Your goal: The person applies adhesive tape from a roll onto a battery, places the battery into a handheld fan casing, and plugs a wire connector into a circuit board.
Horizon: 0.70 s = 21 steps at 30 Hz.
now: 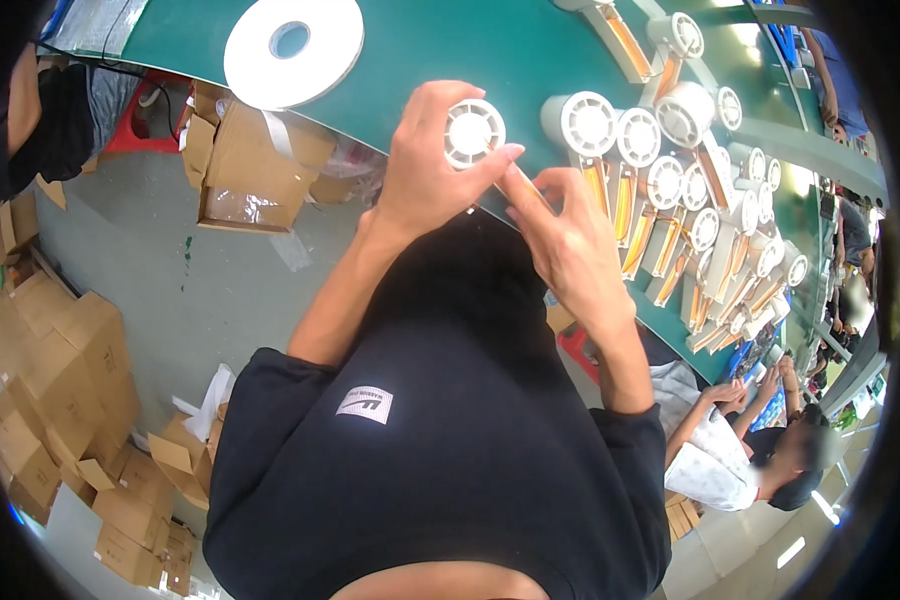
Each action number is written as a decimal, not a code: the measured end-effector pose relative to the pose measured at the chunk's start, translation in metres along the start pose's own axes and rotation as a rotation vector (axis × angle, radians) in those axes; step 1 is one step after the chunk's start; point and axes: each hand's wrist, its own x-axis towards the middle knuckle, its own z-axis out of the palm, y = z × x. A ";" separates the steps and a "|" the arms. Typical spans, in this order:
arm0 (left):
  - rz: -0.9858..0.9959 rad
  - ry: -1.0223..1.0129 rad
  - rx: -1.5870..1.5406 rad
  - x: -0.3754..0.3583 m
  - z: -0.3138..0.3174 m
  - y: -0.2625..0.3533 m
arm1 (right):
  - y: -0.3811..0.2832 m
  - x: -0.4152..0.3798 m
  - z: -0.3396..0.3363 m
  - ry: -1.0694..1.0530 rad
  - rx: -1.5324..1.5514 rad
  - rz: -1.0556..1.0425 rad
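black shirt (440, 410) | white fan (474, 133) between hands | left hand (420, 170) gripping round end (462, 140) | right hand (568, 235) pinching handle (528, 192)

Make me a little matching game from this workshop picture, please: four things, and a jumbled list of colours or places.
1. White roll
2. Shirt
3. Tabletop
4. Grilled device apart from the others

A. Green
B. Held between left hand and right hand
C. Lying flat, left of both hands
D. Black with a pale label

Pairs: 1-C, 2-D, 3-A, 4-B.
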 end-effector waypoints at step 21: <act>-0.028 -0.062 -0.058 0.002 -0.003 -0.004 | 0.013 0.018 -0.017 -0.164 -0.057 -0.150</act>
